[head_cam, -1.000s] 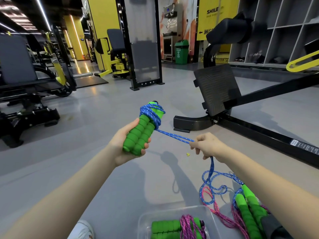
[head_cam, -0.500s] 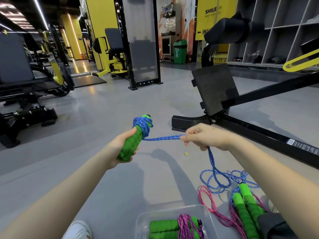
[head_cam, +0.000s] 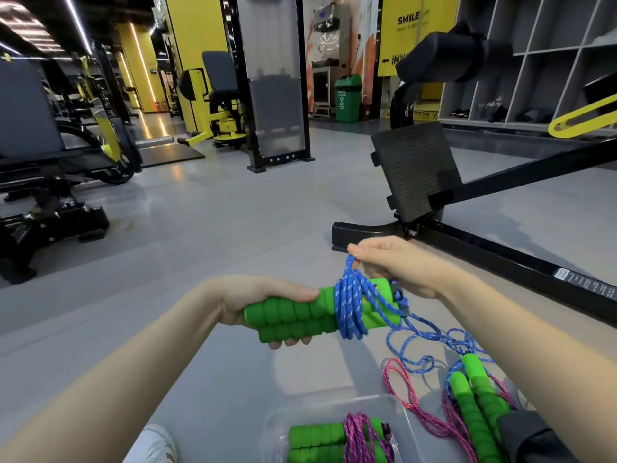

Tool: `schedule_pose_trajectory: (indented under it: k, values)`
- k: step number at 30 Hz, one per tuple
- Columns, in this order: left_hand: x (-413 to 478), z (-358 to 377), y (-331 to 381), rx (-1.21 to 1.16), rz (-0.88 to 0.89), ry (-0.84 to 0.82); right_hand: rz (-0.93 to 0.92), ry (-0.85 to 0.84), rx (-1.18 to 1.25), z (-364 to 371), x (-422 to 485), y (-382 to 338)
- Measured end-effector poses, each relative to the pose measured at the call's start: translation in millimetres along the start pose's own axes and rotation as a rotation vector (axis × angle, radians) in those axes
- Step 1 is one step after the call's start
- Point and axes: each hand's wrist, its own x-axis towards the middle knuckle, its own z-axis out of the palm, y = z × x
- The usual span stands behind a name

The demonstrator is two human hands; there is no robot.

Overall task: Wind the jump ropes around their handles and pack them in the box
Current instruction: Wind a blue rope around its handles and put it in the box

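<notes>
Fingers [head_cam: 359, 257] of right hand [head_cam: 397, 265] pinched on blue rope [head_cam: 350, 305], now lifted over green handles [head_cam: 293, 315] vs. pulled sideways 0.5 s ago. Left hand [head_cam: 263, 302] clamped round handles, now horizontal. More wraps on; loose rope left on floor. Box [head_cam: 334, 409] below, w/ one wound rope.

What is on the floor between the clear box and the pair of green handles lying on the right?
In the head view, loose loops of pink rope lie on the floor between the clear box and the green handles.
</notes>
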Motion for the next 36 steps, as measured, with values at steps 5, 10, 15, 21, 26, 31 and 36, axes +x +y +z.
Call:
schedule_pose_trajectory:
  k: [5,10,15,21,26,31,36]
  values:
    - [7.1,5.7,-0.3,-0.314,0.166,-0.063,0.12,0.119,0.253,17.6,1.2,26.0]
    - [4.1,-5.9,-7.0,-0.598,0.277,0.261,0.154,0.037,0.153,29.0,7.3,20.1]
    - [3.5,-10.3,-14.1,-0.618,0.245,0.519,0.164,0.041,-0.246,27.3,8.0,4.3]
    - [13.0,-7.8,-13.2,-0.361,0.087,0.811,0.0,0.243,-0.474,24.6,11.1,-8.9]
    - [17.8,0.8,-9.7,-0.327,0.076,0.797,-0.097,0.342,-0.117,25.8,11.4,-12.5]
    - [18.7,6.1,-11.0,-0.422,0.072,0.687,-0.181,0.355,0.003,24.1,9.3,-21.2]
    - [25.7,11.2,-1.8,-0.182,0.035,0.747,-0.211,0.28,-0.307,22.5,5.1,-20.9]
